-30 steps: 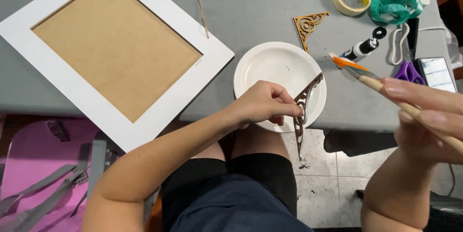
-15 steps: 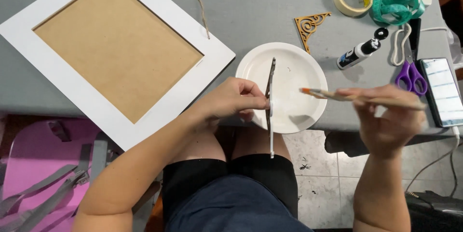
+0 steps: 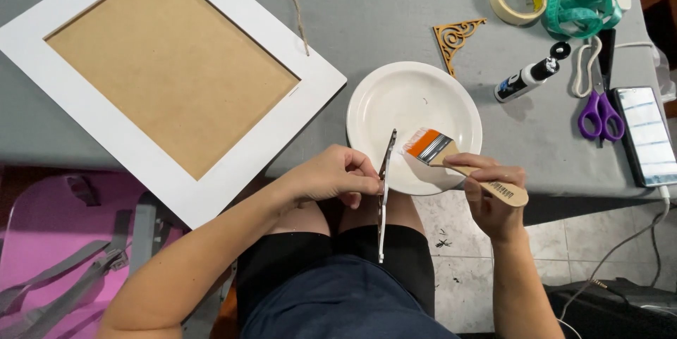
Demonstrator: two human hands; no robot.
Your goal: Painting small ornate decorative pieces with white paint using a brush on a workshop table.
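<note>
The left hand (image 3: 337, 175) pinches a thin, flat wooden fretwork piece (image 3: 384, 191) edge-on at the near rim of the round white plate (image 3: 451, 92), its lower end hanging off the table over the lap. The right hand (image 3: 492, 194) is closed around the wooden handle of a flat brush with an orange band (image 3: 431, 147), whose bristles rest over the plate just right of the piece. The painting looks only partly done: the visible edge appears pale in places and dark in others. A matching bare brown scrolled bracket (image 3: 457, 36) lies beyond the plate, apparently unpainted. The large white frame with a brown board (image 3: 169, 78) lies to the plate's left.
</note>
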